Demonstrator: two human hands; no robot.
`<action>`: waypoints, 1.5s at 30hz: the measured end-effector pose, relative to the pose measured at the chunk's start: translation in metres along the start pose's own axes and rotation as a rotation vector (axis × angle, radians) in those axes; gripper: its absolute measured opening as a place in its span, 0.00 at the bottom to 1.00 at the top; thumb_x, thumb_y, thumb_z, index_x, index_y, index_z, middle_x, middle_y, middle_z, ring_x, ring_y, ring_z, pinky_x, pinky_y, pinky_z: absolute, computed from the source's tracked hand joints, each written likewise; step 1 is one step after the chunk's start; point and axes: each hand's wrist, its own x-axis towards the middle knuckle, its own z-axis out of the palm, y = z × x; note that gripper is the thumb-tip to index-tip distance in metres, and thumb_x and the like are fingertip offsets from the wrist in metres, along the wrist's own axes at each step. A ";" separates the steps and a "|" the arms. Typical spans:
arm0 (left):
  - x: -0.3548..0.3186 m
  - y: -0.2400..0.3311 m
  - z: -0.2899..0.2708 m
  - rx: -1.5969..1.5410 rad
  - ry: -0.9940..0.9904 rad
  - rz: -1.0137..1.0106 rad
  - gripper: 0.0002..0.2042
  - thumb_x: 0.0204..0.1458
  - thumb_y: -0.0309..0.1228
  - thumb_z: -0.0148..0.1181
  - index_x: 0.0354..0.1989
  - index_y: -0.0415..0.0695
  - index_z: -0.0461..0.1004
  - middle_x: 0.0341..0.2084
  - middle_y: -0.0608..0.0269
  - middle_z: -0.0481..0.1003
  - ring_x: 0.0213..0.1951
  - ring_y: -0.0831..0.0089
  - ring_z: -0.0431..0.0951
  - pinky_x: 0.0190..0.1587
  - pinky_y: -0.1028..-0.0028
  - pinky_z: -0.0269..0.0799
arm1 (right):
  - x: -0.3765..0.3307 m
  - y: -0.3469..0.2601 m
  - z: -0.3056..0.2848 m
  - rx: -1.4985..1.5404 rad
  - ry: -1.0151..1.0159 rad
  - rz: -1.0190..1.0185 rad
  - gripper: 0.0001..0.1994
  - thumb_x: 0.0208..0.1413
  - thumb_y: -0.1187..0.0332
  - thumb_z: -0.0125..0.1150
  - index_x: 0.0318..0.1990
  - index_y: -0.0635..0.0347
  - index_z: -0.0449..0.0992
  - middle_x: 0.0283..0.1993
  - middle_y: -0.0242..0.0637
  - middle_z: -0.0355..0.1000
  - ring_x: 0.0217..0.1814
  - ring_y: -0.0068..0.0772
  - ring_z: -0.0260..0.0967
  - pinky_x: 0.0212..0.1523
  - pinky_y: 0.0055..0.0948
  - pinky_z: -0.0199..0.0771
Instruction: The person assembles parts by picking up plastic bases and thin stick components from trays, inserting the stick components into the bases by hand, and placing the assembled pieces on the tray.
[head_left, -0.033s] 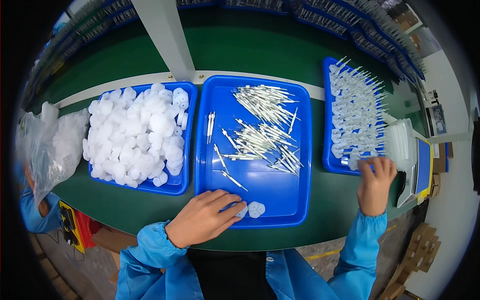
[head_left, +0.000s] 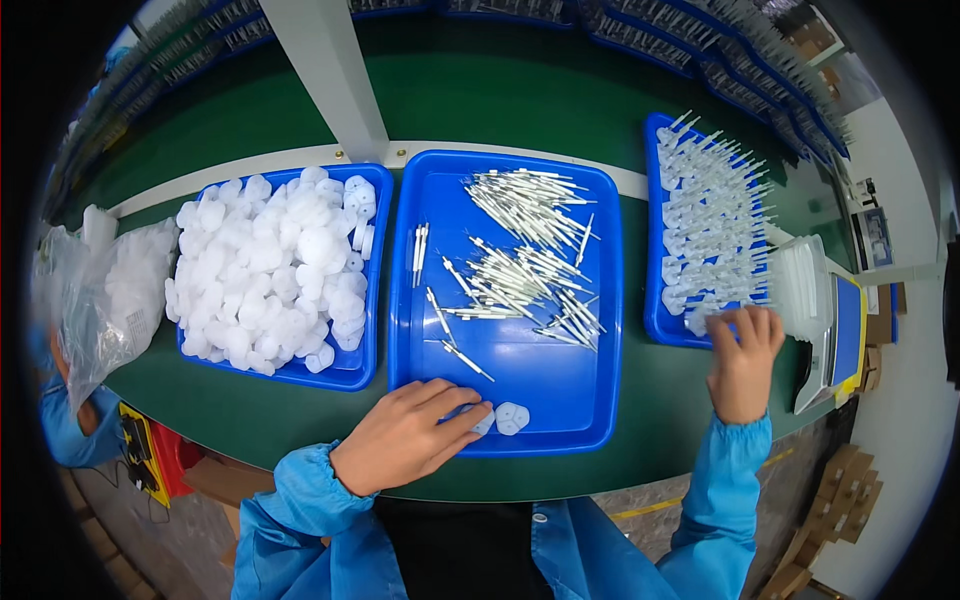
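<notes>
My left hand [head_left: 415,425] lies over the near rim of the middle blue tray [head_left: 415,345], fingers bent and close together on a white lobed plastic disc [head_left: 484,420] that they partly cover. Right beside it on the tray floor is another such disc [head_left: 512,418]. Thin white rods with dark tips [head_left: 530,205] lie in heaps farther back in that tray. At the near edge of the right blue tray [head_left: 655,255], my right hand [head_left: 745,365] has curled fingers apart, with nothing visible in them. Rows of discs with upright rods [head_left: 712,220] fill that tray.
On the left, a blue tray [head_left: 372,345] is heaped with white discs [head_left: 275,265]. Beyond it is a clear plastic bag [head_left: 120,300] near another person's blue sleeve [head_left: 70,430]. A grey post [head_left: 335,70] rises behind the trays. White containers [head_left: 800,285] stand at right.
My right hand has moved slightly left and toward me at the near edge of the right tray, and its fingers have spread. My left hand stays where it was.
</notes>
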 end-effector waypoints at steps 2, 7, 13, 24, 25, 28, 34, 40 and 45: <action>0.001 0.003 -0.002 -0.001 -0.016 -0.021 0.17 0.58 0.36 0.68 0.53 0.43 0.79 0.49 0.58 0.78 0.47 0.62 0.78 0.48 0.64 0.79 | 0.003 0.002 0.023 -0.003 0.009 -0.029 0.17 0.40 0.83 0.66 0.41 0.62 0.82 0.46 0.39 0.73 0.57 0.47 0.69 0.68 0.55 0.58; 0.003 0.006 -0.004 0.004 -0.010 -0.097 0.17 0.56 0.35 0.69 0.52 0.44 0.80 0.45 0.60 0.79 0.43 0.63 0.79 0.45 0.65 0.79 | 0.012 0.002 0.016 0.060 0.098 0.022 0.11 0.48 0.82 0.67 0.40 0.63 0.83 0.47 0.38 0.75 0.58 0.46 0.69 0.67 0.55 0.59; 0.002 0.004 0.000 -0.163 -0.030 -0.120 0.12 0.56 0.32 0.68 0.47 0.43 0.79 0.40 0.60 0.80 0.41 0.60 0.81 0.44 0.65 0.79 | 0.015 -0.055 -0.014 0.473 0.265 0.059 0.09 0.49 0.82 0.66 0.38 0.64 0.82 0.44 0.43 0.78 0.45 0.47 0.72 0.46 0.43 0.70; 0.000 0.000 -0.005 -0.245 0.130 -0.213 0.10 0.58 0.28 0.66 0.47 0.40 0.81 0.39 0.56 0.79 0.35 0.59 0.83 0.38 0.64 0.81 | 0.040 -0.141 0.024 0.590 -0.010 -0.039 0.08 0.49 0.77 0.71 0.37 0.65 0.80 0.41 0.41 0.72 0.45 0.46 0.68 0.44 0.43 0.65; -0.001 0.000 -0.006 -0.244 0.132 -0.219 0.10 0.58 0.28 0.66 0.47 0.40 0.81 0.39 0.56 0.79 0.35 0.59 0.83 0.38 0.64 0.81 | 0.036 -0.140 0.025 0.549 -0.043 0.008 0.08 0.49 0.77 0.71 0.36 0.65 0.79 0.42 0.41 0.71 0.46 0.46 0.67 0.45 0.43 0.63; 0.002 0.000 -0.010 -0.354 0.176 -0.264 0.10 0.58 0.26 0.67 0.47 0.40 0.81 0.40 0.55 0.80 0.36 0.59 0.84 0.38 0.66 0.82 | 0.025 -0.144 0.033 0.579 -0.052 -0.006 0.09 0.50 0.78 0.69 0.38 0.63 0.77 0.44 0.42 0.70 0.46 0.48 0.66 0.45 0.44 0.62; 0.018 -0.003 -0.018 -0.605 0.224 -0.411 0.12 0.56 0.23 0.68 0.49 0.38 0.82 0.34 0.55 0.81 0.34 0.69 0.83 0.38 0.73 0.79 | 0.029 -0.150 0.016 0.802 -0.042 -0.005 0.08 0.53 0.80 0.68 0.38 0.64 0.76 0.40 0.42 0.74 0.42 0.47 0.70 0.44 0.43 0.67; 0.024 -0.005 -0.012 -0.863 0.373 -0.498 0.12 0.58 0.25 0.68 0.49 0.34 0.80 0.36 0.54 0.82 0.35 0.74 0.83 0.38 0.76 0.79 | 0.041 -0.163 -0.006 1.186 0.038 0.009 0.18 0.52 0.83 0.70 0.52 0.68 0.81 0.36 0.47 0.81 0.35 0.45 0.78 0.37 0.36 0.77; 0.020 -0.007 -0.011 -1.085 0.416 -0.569 0.14 0.60 0.24 0.67 0.52 0.32 0.78 0.36 0.57 0.83 0.38 0.75 0.84 0.41 0.78 0.80 | 0.042 -0.159 -0.013 1.204 0.120 0.146 0.15 0.49 0.83 0.71 0.47 0.69 0.83 0.36 0.47 0.82 0.36 0.44 0.79 0.38 0.35 0.79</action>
